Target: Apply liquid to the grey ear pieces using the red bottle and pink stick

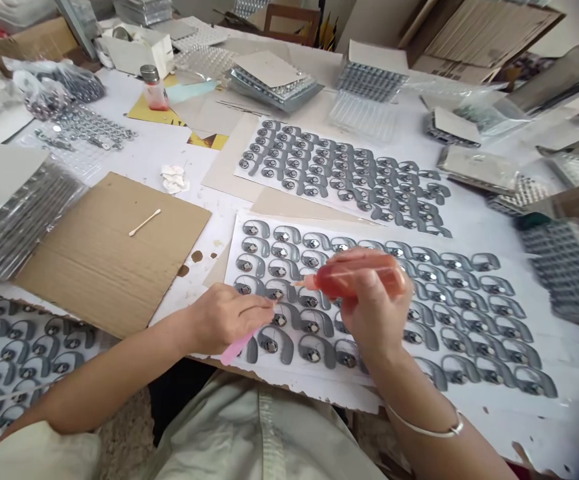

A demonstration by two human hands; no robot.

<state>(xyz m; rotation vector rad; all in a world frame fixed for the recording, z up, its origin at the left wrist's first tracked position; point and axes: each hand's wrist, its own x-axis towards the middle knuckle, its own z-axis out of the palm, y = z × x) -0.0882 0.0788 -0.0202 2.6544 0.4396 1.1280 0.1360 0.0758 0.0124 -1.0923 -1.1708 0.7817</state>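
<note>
My right hand [376, 313] is closed around a soft squeeze bottle [359, 275] of orange-red liquid. The bottle lies nearly level, and its thin nozzle points left over the rows of parts. My left hand [229, 319] pinches a slim tool with a pink handle [238, 348]; its tip is hard to make out by the fingers. Under both hands is a white sheet [289, 377] bearing rows of grey hook-shaped pieces [314, 349], each with a small round metallic part. The nozzle and left fingertips are close to pieces in the left columns.
A second sheet of grey pieces [314, 160] lies behind. On the left, a cotton swab [144, 223] rests on brown cardboard [119, 267], near crumpled tissue [174, 179]. A lidded jar [154, 88] with red liquid stands farther back. Stacked trays [576, 267] are at right.
</note>
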